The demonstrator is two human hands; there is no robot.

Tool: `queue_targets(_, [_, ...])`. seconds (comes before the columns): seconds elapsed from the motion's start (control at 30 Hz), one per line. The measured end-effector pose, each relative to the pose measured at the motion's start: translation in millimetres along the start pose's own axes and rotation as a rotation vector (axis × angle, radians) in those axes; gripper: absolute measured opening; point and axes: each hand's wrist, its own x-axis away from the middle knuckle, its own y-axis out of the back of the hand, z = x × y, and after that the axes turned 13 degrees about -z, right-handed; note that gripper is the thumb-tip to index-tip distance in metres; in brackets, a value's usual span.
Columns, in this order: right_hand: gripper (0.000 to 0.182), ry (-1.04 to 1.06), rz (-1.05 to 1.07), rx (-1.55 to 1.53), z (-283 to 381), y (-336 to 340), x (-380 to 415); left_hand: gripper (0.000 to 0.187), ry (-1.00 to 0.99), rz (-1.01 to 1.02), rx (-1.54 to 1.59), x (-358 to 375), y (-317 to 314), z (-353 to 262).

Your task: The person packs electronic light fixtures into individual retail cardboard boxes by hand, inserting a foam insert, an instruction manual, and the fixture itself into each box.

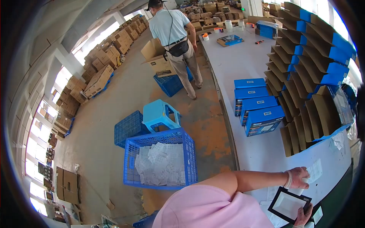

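Note:
My left hand [297, 178], in a pale glove or wrap, is closed on a folded white paper sheet [315, 171] above the white table. Just below it, my right hand [303, 216] grips the lower corner of a black-framed flat panel with a white face [288, 206]. The panel is tilted, and its upper edge lies close to my left hand. Part of my right hand is cut off by the dark rim of the view. More printed white papers [277, 220] lie under and beside the panel.
Several blue printed boxes [265, 121] stand along the white table [253, 152]. Open blue-and-brown cartons [304, 87] are stacked beyond them. On the floor are a blue crate [131, 182] of paper sheets and a blue stool [161, 114]. Another person [171, 30] stands by an open carton [159, 65].

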Motion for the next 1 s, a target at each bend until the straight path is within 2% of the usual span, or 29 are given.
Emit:
queue_targets(0.1, [0.038, 0.0, 0.031, -0.053, 9.5, -6.0, -3.5, 0.066, 0.027, 0.224, 0.093, -16.7, 8.1, 25.9])
queue_targets(0.13, [0.038, -0.016, 0.03, -0.075, 13.4, -8.5, -1.9, 0.071, 0.104, 0.34, 0.046, -18.8, 5.2, 28.4])
queue_targets(0.23, [0.042, -0.023, 0.109, -0.194, 0.9, -7.4, -13.7, 0.072, -0.043, 0.178, -0.024, 1.6, 22.5, 1.4])
queue_targets(0.27, [0.035, 0.053, 0.03, -0.346, -0.6, -20.8, -11.7, 0.072, -0.111, 0.108, -0.039, 5.6, 21.6, 6.3])
queue_targets(0.33, [0.026, 0.091, -0.04, -0.371, 12.5, -26.3, -6.1, 0.074, -0.301, 0.067, -0.022, 3.5, 2.6, 23.8])
queue_targets(0.4, [0.026, 0.011, -0.039, -0.162, 55.0, -19.2, 3.6, 0.074, -0.327, 0.03, 0.058, 9.2, 10.9, 20.8])
queue_targets(0.43, [0.03, 0.073, -0.093, -0.077, 47.1, -18.3, 3.9, 0.073, -0.377, 0.001, 0.072, 8.6, 9.5, 27.0])
queue_targets(0.47, [0.035, -0.023, -0.073, 0.083, 52.3, -11.6, 5.1, 0.073, -0.358, 0.071, 0.024, 3.7, 16.3, 18.9])
queue_targets(0.5, [0.035, 0.025, -0.078, -0.024, 47.4, -13.6, 6.8, 0.074, -0.326, 0.129, -0.011, -0.9, 20.8, 15.4])
queue_targets(0.57, [0.037, -0.087, -0.079, -0.153, 29.5, -17.5, 11.8, 0.075, -0.379, 0.175, -0.01, -10.7, 14.6, 17.1])
queue_targets(0.63, [0.039, -0.152, -0.154, -0.14, 27.0, -13.6, 24.5, 0.078, -0.604, 0.198, 0.003, -32.2, 6.9, 22.1])
queue_targets(0.7, [0.042, -0.158, -0.237, 0.022, 33.6, -4.0, 40.7, 0.078, -0.681, 0.153, -0.1, -62.2, 23.3, -5.7])
queue_targets(0.77, [0.044, -0.151, -0.307, 0.205, 35.8, 4.9, 56.2, 0.073, -0.92, -0.107, -0.322, -108.0, 43.6, -51.6])
queue_targets(0.83, [0.044, -0.182, -0.304, 0.343, 30.9, -1.8, 64.8, 0.057, -1.089, -0.302, -0.606, -153.6, 72.2, -101.2])
queue_targets(0.9, [0.042, -0.236, -0.278, 0.486, 24.4, -14.2, 66.6, 0.042, -1.244, -0.376, -0.993, -204.5, 85.6, -119.9])
queue_targets(1.0, [0.039, -0.237, -0.211, 0.56, 6.3, -34.8, 64.7, 0.036, -1.334, -0.132, -1.421, -243.0, 85.9, -125.9])
